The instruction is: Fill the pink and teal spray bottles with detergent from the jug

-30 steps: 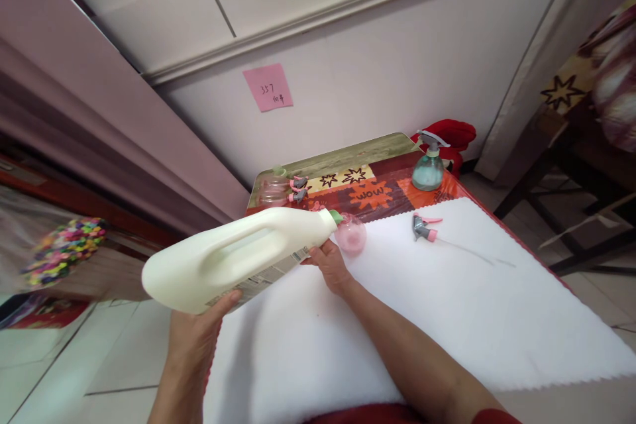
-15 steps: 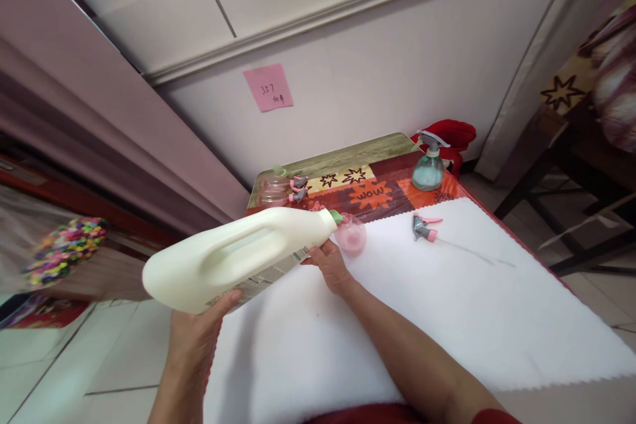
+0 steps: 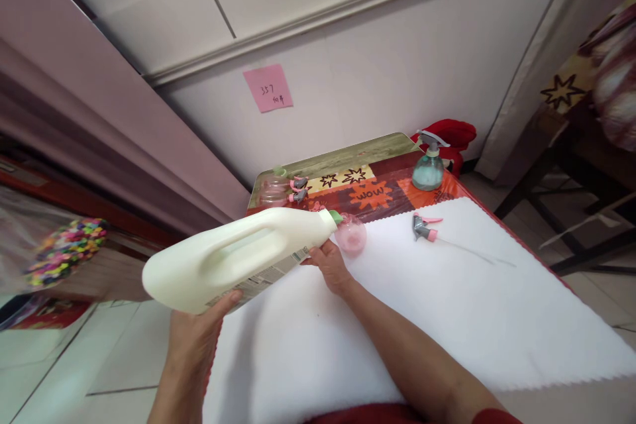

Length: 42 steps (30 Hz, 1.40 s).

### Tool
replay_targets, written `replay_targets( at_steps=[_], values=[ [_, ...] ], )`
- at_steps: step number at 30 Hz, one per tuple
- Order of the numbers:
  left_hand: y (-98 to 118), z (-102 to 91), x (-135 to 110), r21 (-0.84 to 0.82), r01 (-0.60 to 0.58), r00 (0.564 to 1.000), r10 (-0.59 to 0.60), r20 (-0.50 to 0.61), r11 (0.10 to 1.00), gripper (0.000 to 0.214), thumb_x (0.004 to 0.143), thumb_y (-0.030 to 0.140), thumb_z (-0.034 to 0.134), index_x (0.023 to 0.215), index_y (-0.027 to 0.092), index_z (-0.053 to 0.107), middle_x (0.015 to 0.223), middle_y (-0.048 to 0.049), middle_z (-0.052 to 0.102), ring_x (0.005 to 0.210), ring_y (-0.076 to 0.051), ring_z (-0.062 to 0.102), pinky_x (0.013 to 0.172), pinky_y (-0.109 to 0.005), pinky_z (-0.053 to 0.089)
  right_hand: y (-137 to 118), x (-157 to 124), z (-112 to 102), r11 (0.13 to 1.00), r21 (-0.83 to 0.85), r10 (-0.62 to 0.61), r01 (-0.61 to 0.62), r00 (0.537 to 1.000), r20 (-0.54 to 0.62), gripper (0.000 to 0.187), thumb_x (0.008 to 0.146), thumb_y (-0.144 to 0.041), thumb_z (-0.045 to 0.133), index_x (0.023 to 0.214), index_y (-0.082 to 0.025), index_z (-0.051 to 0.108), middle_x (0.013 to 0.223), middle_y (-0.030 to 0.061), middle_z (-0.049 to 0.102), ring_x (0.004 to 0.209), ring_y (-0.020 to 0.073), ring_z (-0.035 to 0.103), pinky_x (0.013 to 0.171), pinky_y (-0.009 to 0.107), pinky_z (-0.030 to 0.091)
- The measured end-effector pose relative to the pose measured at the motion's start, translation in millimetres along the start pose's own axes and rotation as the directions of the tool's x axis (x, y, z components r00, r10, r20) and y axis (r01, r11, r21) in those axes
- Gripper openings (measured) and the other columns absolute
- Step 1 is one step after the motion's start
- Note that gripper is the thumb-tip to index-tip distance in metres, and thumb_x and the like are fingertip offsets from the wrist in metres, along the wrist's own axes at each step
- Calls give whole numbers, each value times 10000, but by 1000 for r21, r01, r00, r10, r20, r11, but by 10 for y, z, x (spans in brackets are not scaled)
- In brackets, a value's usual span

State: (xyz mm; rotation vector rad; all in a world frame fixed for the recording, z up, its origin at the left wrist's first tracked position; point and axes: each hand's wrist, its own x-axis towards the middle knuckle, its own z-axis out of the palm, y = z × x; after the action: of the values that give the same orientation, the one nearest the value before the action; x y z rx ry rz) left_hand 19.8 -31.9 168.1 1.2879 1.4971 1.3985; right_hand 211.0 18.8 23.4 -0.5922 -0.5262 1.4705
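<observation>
- The left hand [image 3: 201, 321] grasps the broad base end of a cream plastic jug [image 3: 248, 238], thumb pressed along its labelled side, the other fingers hidden beneath.
- The right hand [image 3: 328, 266] has its fingers bent around the underside of the jug near the neck, so both hands bear it; whether this hand also touches the bottle beyond cannot be told.
- The jug lies tilted above the near part of the table, smooth and rounded, with a moulded loop handle on top and a printed label [image 3: 271, 276] low on its side.
- Its green spout [image 3: 336, 216] points down at the top of a round, translucent pink bottle [image 3: 354, 238]; the meeting point is too small to make out.
- Under these spreads a white fleecy mat [image 3: 422, 318] with a scalloped edge.
- Right of the pink bottle, a grey and pink trigger sprayer [image 3: 423, 228] lies on the mat, its thin clear tube stretching rightward.
- Beyond the mat, a glossy patterned tablecloth [image 3: 370, 194] shows orange patches and "WOW" lettering.
- On it stand a teal spray bottle [image 3: 428, 173] at the right and, lying at the left, two clear pink spray bottles [image 3: 273, 197].
- Behind, a pale wall [image 3: 372, 86] carries a pink paper note [image 3: 268, 88] marked 357; a mauve curtain [image 3: 124, 112] hangs left.
</observation>
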Motion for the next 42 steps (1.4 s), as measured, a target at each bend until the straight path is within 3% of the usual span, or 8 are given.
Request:
replay_targets(
  at_steps=[14,23,42],
  values=[
    [3,13,1,-3,2,1000,-2,6,1000,752,549,268,928,1256,212,677,1221,-69,742,1157,-312,672,998,-385,560,10,3,1,1000,-17,-5,5,1000,2,483,680,-452,842,1059,-196,686,1010,56,759,886,218,709,724,369,608],
    [16,13,-8,3,-10,1000,10,2,1000,770,551,277,923,1271,203,663,1152,-80,761,1179,-346,658,1035,-474,536,16,3,-5,1000,-21,-2,2,1000,-8,482,674,-454,842,1051,-201,681,1011,54,757,894,222,707,732,378,608],
    [63,41,-33,-1,4,1000,-4,15,1000,766,574,278,918,1291,222,655,1153,-63,766,1182,-316,661,1008,-400,549,-13,-13,3,999,-32,-2,2,1000,-9,478,678,-454,840,1055,-204,687,1020,53,758,913,228,710,733,374,614]
  ],
)
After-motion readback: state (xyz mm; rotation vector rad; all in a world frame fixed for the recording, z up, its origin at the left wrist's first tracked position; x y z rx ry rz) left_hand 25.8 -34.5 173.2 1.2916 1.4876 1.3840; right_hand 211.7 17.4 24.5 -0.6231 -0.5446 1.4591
